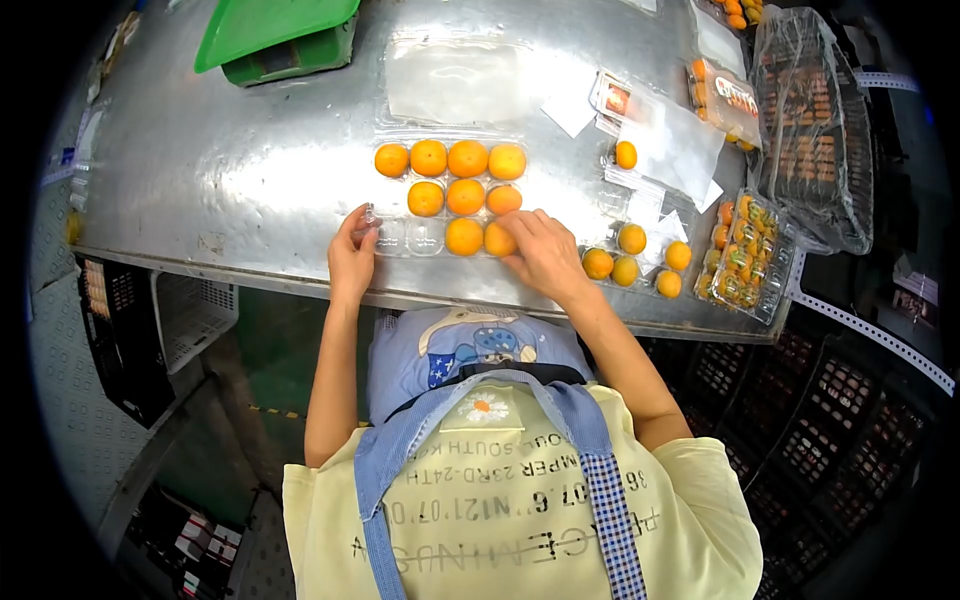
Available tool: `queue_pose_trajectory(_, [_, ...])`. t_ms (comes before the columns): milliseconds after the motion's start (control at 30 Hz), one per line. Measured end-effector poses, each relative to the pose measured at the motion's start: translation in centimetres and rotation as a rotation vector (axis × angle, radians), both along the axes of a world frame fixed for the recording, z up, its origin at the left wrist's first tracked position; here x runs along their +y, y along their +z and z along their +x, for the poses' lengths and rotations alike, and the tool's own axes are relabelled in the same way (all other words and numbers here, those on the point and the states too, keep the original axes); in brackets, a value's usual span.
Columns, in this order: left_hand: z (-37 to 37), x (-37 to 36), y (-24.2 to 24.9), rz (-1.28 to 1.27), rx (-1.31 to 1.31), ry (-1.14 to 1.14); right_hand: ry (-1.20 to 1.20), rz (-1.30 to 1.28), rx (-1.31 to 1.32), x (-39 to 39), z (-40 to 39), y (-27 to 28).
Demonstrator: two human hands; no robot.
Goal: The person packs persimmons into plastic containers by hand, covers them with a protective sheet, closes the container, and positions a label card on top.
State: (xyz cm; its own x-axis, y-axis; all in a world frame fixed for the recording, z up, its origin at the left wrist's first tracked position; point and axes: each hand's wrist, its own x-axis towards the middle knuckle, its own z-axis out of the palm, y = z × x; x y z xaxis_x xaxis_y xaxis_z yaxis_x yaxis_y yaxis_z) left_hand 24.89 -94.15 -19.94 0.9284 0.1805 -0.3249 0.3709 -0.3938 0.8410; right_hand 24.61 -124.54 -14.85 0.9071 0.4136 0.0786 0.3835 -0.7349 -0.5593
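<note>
A clear plastic clamshell box [392, 237] lies opened on the table in front of me, its lid [455, 85] folded out away from me. Oranges fill the far row, and more sit in the middle and near rows, such as this orange [465, 197]. At the box's near left corner, my left hand [351, 258] grips the rim between thumb and fingers. My right hand [541, 254] is closed around an orange [499, 239] at the near right corner; its fingertips are partly hidden. The near left cups hold no fruit.
Several loose oranges [631, 239] lie right of my right hand. Beyond them are a filled clamshell [742, 250], papers and plastic sheets [672, 140], and a plastic-wrapped crate [812, 130]. A green tray [270, 30] stands at the far left. The metal table's near edge [690, 328] runs before me.
</note>
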Motion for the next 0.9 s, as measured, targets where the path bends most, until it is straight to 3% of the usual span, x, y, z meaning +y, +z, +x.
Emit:
queue_pose_trajectory(167, [-0.1, -1.3, 0.3, -0.115, 0.028, 0.003, 0.001, -0.069, 0.040, -0.6, 0.1, -0.2])
queue_pose_trajectory(400, [-0.7, -3.8, 0.3, -0.231, 0.046, -0.021, -0.168, 0.088, -0.051, -3.9, -1.4, 0.3])
queue_pose_trajectory(500, [-0.7, -3.5, -0.1, -0.285, 0.075, -0.018, -0.363, 0.197, -0.148, -8.8, -3.7, 1.7])
queue_pose_trajectory(567, [-0.7, -3.2, 0.0, -0.287, 0.085, -0.031, -0.670, 0.197, -0.183, -13.6, -6.6, 0.0])
queue_pose_trajectory(667, [-0.6, -3.0, 0.2, -0.277, 0.083, -0.043, -0.943, 0.070, -0.171, -18.3, -9.6, -0.1])
queue_pose_trajectory(733, [-0.6, -2.7, -0.1, -0.264, 0.089, -0.057, -0.951, 0.098, -0.141, -18.6, -10.6, 0.2])
queue_pose_trajectory(900, [-0.3, -2.4, -0.2, -0.240, 0.101, -0.099, -0.583, 0.028, -0.164, -14.8, -9.8, -0.1])
